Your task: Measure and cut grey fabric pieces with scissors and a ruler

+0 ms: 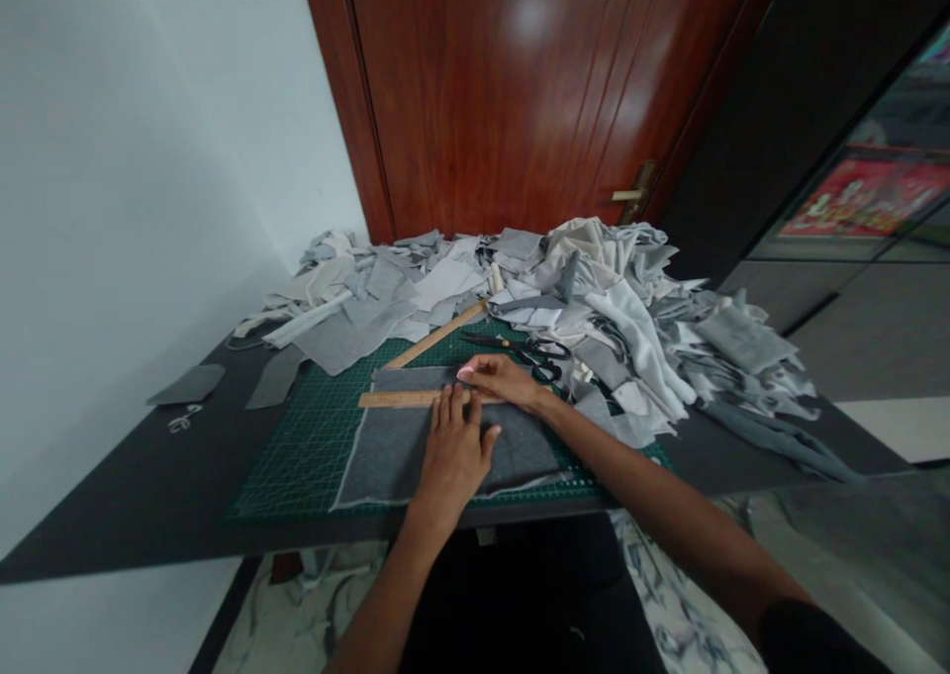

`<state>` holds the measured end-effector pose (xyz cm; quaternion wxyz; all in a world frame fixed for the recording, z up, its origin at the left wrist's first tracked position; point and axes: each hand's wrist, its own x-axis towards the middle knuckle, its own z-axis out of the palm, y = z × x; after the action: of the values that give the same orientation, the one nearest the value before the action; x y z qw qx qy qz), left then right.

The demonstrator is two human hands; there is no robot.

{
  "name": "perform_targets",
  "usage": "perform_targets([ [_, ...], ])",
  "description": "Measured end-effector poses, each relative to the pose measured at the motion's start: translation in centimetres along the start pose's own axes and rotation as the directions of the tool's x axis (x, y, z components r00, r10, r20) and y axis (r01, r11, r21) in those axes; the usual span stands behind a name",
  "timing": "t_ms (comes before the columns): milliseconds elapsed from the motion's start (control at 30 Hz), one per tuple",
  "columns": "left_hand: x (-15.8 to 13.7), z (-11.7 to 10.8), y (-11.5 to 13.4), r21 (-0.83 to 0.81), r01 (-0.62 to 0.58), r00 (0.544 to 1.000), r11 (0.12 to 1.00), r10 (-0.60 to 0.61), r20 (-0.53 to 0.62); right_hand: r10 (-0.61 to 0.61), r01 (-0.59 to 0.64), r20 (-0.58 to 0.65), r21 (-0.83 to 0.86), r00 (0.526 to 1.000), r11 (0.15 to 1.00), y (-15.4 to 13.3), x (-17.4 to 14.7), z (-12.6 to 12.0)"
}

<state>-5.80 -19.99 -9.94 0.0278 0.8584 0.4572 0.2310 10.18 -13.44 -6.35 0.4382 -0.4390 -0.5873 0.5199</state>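
Observation:
A grey piece of cloth (393, 451) lies flat on the green cutting mat (286, 456). Across its upper part rests a wooden ruler (393, 399). My left hand (454, 451) lies flat with its fingers stretched out, the fingertips pressing on the ruler. Just above the ruler's edge, my right hand (505, 379) pinches a small pink piece of tailor's chalk (465, 373) against the cloth. The right hand covers part of the ruler's right end. Beyond the cloth are black-handled scissors (520, 345), and a second wooden ruler (437, 335) lies at a slant.
A large heap of grey and white fabric scraps (616, 308) fills the back and right of the dark table (148, 486). Loose grey pieces (189, 384) and a small white cord (184, 418) lie at the left. A wooden door (505, 100) stands behind.

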Motion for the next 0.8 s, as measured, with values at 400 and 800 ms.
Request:
perform_targets([
  [400,1.0,-2.3,5.2,0.256,0.150,0.960,0.955,-0.202,0.192,-0.193,0.360,0.344,-0.528,0.919,0.769,-2.9,4.5,7.4],
  [800,0.8,-1.3,4.3,0.151,0.136,0.972,0.979,-0.161,0.169,-0.165,0.383,0.365,-0.679,0.916,0.626,-3.1,6.0,12.0],
])
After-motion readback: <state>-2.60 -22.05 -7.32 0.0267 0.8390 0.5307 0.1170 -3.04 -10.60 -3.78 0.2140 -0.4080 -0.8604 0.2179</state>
